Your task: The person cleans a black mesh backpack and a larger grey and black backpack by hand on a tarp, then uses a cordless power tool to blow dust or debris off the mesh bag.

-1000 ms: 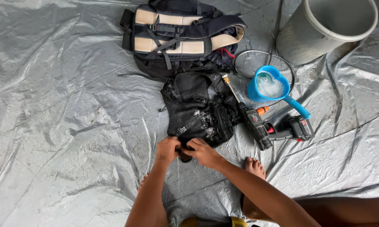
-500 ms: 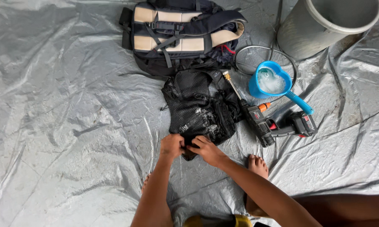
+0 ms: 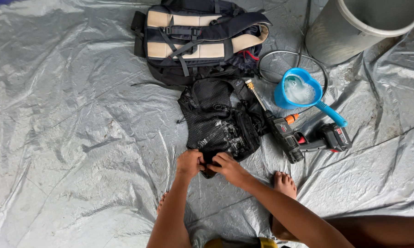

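A black mesh vest pack (image 3: 220,119) lies flat on the grey tarp (image 3: 78,138), streaked with white foam. My left hand (image 3: 189,163) and my right hand (image 3: 230,168) both grip its near edge, close together, fingers closed on the fabric. Just beyond it lies a dark blue and beige backpack (image 3: 200,36), straps up.
A black cordless spray gun (image 3: 294,135) with a brass nozzle lies right of the vest. A blue scoop (image 3: 301,92) holds soapy water inside a loop of hose. A large grey bucket (image 3: 358,27) stands at the top right. My bare foot (image 3: 285,183) rests on the tarp.
The view has shifted slightly. My hands stay on the vest's near edge with only small movement.
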